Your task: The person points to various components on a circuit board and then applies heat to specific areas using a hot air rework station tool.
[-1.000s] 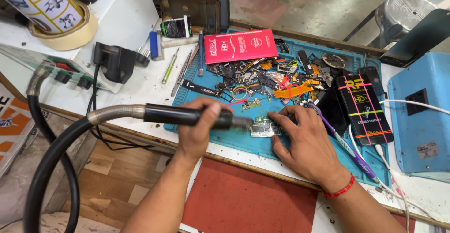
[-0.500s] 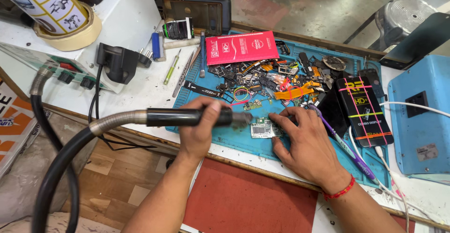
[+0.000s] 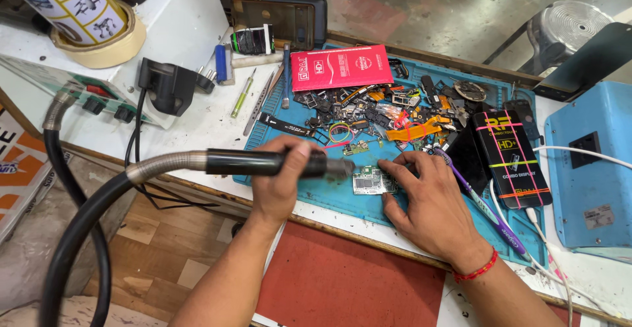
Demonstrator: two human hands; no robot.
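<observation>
From where I stood, little had shifted in the last second: the nozzle had stayed trained on the same spot and the hose had only swayed a touch, which I took to mean the heating of the board was still under way rather than finished. The left hand (image 3: 280, 182) was wrapped tight around the black handle of the hot-air wand (image 3: 263, 163), fingers closed fully about it. The wand lay almost level, its long axis running parallel to the near edge of the counter (image 3: 191, 129), with the metal tip pointing toward the right, just beside the small circuit board (image 3: 370, 182). That board lay flat on the blue work mat (image 3: 316, 189), close to the mat's near edge and about midway along it. The right hand (image 3: 431, 199) rested spread on the mat, fingertips pressed down at the board's right side to steady it; it gripped nothing. Behind the board, toward the far edge, sat a heap of loose phone parts (image 3: 375, 113), a red flat packet (image 3: 341, 67) and a black boxed display (image 3: 510, 156). The wand's ribbed hose (image 3: 72, 235) looped down off the counter's near-left edge.
</observation>
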